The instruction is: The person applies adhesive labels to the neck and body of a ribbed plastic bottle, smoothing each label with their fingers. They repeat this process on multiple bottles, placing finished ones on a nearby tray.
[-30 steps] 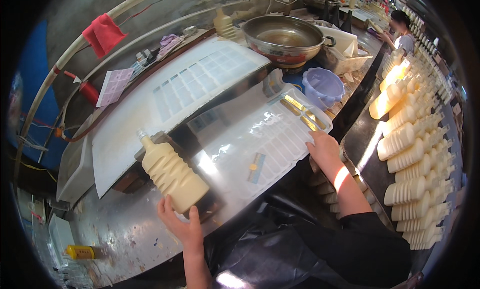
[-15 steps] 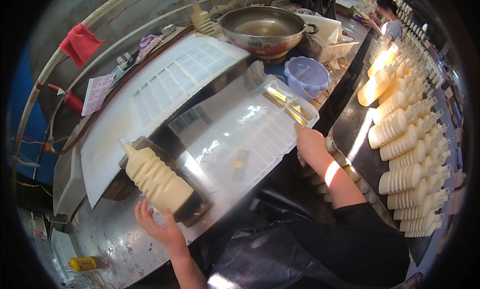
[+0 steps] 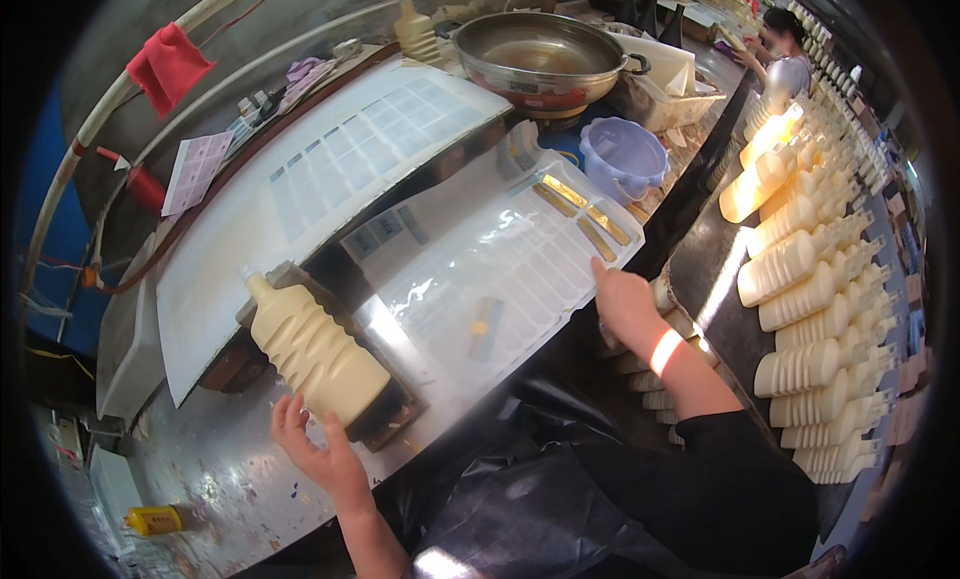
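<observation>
A cream, ridged bottle point(image 3: 320, 359) with a clear neck lies tilted in a dark cradle point(image 3: 400, 419) on the metal table. My left hand point(image 3: 318, 449) is open beside the bottle's base, fingers spread and holding nothing. At the right edge of a glossy clear sheet point(image 3: 450, 269), my right hand point(image 3: 630, 304) has its index finger stretched toward the sheet. Its other fingers are curled under and mostly hidden. Close above that fingertip, several gold strips point(image 3: 597, 241) lie on the sheet's upper right corner. A blue-and-yellow patch point(image 3: 485, 329) shows on the sheet's lower part.
A pale sloping board point(image 3: 290, 219) stands behind the sheet. Beyond are a large metal pan point(image 3: 540, 59) and a lavender plastic basin point(image 3: 625, 159). Many cream bottles point(image 3: 790, 269) line the right side, where another person point(image 3: 785, 64) works. A yellow bottle point(image 3: 153, 520) lies lower left.
The view has shifted slightly. My right fingertip now sits a little lower, apart from the end of the nearest gold strip. My left hand stays open by the bottle.
</observation>
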### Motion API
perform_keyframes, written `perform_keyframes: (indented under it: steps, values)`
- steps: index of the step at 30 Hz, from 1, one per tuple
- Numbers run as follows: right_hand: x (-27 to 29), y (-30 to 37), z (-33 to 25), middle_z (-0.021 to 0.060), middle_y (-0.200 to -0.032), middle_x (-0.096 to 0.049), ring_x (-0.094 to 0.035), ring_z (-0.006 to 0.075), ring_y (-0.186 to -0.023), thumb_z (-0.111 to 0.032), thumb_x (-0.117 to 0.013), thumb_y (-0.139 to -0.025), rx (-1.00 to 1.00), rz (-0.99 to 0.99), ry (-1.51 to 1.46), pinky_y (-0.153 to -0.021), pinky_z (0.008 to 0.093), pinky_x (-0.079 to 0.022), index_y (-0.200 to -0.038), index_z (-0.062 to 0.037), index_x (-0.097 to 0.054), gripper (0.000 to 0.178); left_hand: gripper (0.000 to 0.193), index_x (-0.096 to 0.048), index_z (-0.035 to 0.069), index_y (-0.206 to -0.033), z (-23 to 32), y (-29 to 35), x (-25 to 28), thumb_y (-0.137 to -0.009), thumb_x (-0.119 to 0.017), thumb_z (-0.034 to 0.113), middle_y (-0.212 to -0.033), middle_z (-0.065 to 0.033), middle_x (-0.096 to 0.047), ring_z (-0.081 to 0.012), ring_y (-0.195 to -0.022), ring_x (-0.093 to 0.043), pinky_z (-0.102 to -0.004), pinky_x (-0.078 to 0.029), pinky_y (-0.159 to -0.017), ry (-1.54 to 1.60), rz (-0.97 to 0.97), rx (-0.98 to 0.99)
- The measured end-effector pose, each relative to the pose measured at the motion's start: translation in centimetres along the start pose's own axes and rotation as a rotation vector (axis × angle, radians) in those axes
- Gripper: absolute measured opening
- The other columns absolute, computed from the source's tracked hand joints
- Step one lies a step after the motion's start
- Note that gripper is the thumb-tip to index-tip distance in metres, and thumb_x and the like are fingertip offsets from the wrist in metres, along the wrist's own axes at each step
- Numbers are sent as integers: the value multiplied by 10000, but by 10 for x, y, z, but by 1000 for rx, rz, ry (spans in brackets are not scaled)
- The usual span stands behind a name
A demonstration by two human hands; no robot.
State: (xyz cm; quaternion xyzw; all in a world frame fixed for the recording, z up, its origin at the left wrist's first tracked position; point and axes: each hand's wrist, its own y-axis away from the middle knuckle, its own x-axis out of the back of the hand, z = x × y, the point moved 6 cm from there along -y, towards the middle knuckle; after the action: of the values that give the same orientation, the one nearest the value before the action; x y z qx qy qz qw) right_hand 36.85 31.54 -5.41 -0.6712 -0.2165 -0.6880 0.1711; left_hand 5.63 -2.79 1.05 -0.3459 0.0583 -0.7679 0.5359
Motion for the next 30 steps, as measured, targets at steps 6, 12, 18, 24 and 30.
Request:
perform_keyframes:
  steps: [6,12,18,24,30]
  values:
    - [10,-2,-8,174,-991,-716,-716,366,-879,-73,-530,-895,93,303,-192,-763,480,-575,-1136,-45,-715,305,370,-593,22,-1340,-6,2,5,-975,-612,84,-1447,-135,-482,-244,-1321,-486,-376,-409,-1076,-5,-24,-13]
    - [-2,-7,26,96,-1283,-686,-714,360,-892,-22,-540,-849,124,310,-128,-769,469,-579,-1196,-52,-685,377,350,-605,18,-1323,-15,5,13,-975,-604,52,-1432,-136,-503,-245,-1315,-502,-375,-415,-1076,7,-6,5]
    - [-5,31,-20,169,-1296,-674,-725,337,-858,-15,-613,-816,236,326,-160,-714,434,-595,-1277,-64,-634,464,338,-623,-1,-1243,-5,4,7,-907,-627,30,-1365,-164,-542,-276,-1191,-532,-386,-432,-1012,42,13,-22]
    - [8,22,-7,94,-1238,-699,-719,296,-843,-32,-646,-819,358,358,-236,-701,407,-587,-1235,-91,-646,420,332,-630,5,-1230,1,1,8,-898,-623,16,-1346,-162,-554,-278,-1177,-541,-385,-435,-1013,53,25,-15]
    - [5,35,-16,68,-1093,-737,-721,277,-791,-70,-707,-816,550,504,-209,-674,394,-581,-1057,-92,-713,242,342,-652,11,-1183,18,-1,4,-843,-665,-21,-1278,-175,-599,-328,-1166,-588,-401,-454,-1010,13,25,-133]
